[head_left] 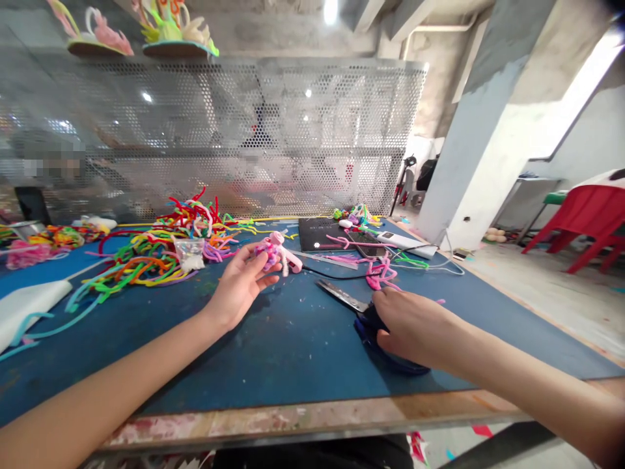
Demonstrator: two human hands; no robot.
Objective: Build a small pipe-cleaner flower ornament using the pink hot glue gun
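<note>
My left hand (244, 281) is raised over the blue table mat and pinches a small pink-and-purple fuzzy piece (266, 256) between thumb and fingers; its exact shape is partly hidden. Just behind it lies a pink hot glue gun (291, 262), whose black cord runs right. My right hand (407, 322) is closed at the dark blue handles of a pair of scissors (344, 296). The blades point to the upper left, close to the mat. Its fingertips are hidden. Beyond this hand are loops of pink pipe cleaners (381, 273).
Multicoloured pipe cleaners (146, 257) are heaped at the left, with a clear bag (189, 253) of small pale pieces on them. Behind lie a black flat box (317, 233), a phone (366, 245) and a white power strip (407, 243). A perforated metal screen (244, 137) borders the back.
</note>
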